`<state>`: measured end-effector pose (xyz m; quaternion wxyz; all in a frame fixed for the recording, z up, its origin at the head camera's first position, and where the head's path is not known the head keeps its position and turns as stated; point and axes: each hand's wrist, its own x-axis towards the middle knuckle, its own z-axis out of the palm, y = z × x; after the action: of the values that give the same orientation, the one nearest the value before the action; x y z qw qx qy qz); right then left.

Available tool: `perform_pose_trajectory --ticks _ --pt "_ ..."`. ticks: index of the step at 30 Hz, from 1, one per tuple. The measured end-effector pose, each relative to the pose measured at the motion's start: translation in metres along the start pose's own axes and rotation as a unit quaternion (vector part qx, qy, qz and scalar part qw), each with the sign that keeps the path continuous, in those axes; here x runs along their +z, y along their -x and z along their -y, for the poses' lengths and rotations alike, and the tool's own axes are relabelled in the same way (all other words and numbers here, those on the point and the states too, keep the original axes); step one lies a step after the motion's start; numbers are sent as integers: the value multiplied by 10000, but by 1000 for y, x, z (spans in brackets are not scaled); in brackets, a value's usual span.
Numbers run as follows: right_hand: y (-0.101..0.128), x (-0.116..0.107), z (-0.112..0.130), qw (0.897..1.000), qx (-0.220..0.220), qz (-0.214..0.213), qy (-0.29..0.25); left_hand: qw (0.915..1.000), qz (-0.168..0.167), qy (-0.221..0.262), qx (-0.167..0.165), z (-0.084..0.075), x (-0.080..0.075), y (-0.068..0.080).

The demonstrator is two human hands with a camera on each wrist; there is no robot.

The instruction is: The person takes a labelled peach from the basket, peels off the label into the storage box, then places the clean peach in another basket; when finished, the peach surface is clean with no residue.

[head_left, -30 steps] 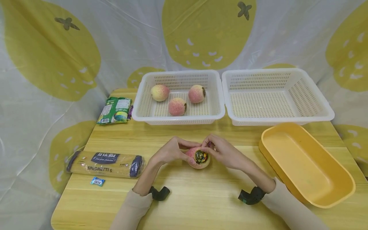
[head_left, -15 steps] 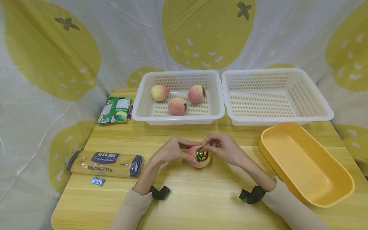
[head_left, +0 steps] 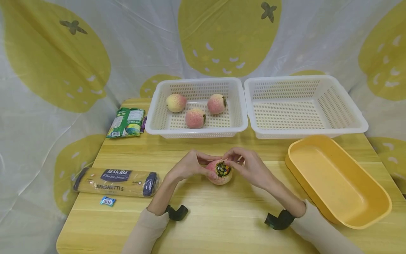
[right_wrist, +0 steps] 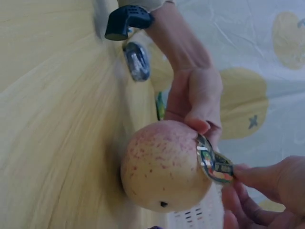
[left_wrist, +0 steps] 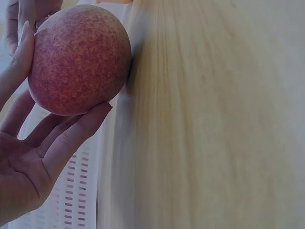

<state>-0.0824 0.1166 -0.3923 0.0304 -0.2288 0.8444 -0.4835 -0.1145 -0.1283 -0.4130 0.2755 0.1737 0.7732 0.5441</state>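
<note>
On the table, my left hand (head_left: 187, 167) grips a pink and yellow peach (head_left: 215, 179) between thumb and fingers. In the left wrist view that hand (left_wrist: 43, 157) cups the peach's reddish side (left_wrist: 81, 59). A round dark, colourful sticker (head_left: 223, 169) is on the peach, facing my right hand (head_left: 248, 165). Seen from the right wrist, the right hand (right_wrist: 271, 191) pinches one edge of the sticker (right_wrist: 220, 168). That edge stands away from the skin, while the other side touches the peach (right_wrist: 164, 167).
Behind the hands, a white basket (head_left: 196, 132) holds three peaches, beside a second white basket (head_left: 304, 134). A yellow bin (head_left: 340, 180) stands right. On the left lie a spaghetti pack (head_left: 115, 181), a small blue packet (head_left: 108, 201) and a green packet (head_left: 127, 121).
The sticker has shifted slightly to the right along with the right fingertips. The peach and the left hand have stayed nearly in place.
</note>
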Motion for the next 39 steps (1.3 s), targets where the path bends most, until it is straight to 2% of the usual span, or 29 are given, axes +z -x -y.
perform_pose_trajectory --ticks 7,11,15,21,26,29,32,37,39 --pt "-2 -4 -11 9978 337 235 -515 10000 -3 59 -15 0 0 1" --pt "-1 -2 -10 9980 287 78 -565 10000 4 75 -7 0 0 0" --pt "3 1 -4 9991 -47 -225 -347 10000 -7 35 -37 -1 -1 -2" --pt "15 4 8 9960 -650 -545 284 10000 48 -69 -48 -6 3 -3" --pt "26 4 15 9873 -1036 -983 693 9997 46 -233 -73 -6 4 -3" --pt "31 -8 24 9805 -1216 -1367 713 9994 -60 -279 -177 -5 4 -1" --pt "38 -33 34 9832 -918 -1483 534 9994 -88 -261 -207 -4 3 0" --pt "56 -83 35 9925 303 -1171 193 9996 -97 -237 -110 -3 2 2" --pt "62 -103 27 9935 495 -1024 -52 9996 -139 -208 -150 -1 1 4"
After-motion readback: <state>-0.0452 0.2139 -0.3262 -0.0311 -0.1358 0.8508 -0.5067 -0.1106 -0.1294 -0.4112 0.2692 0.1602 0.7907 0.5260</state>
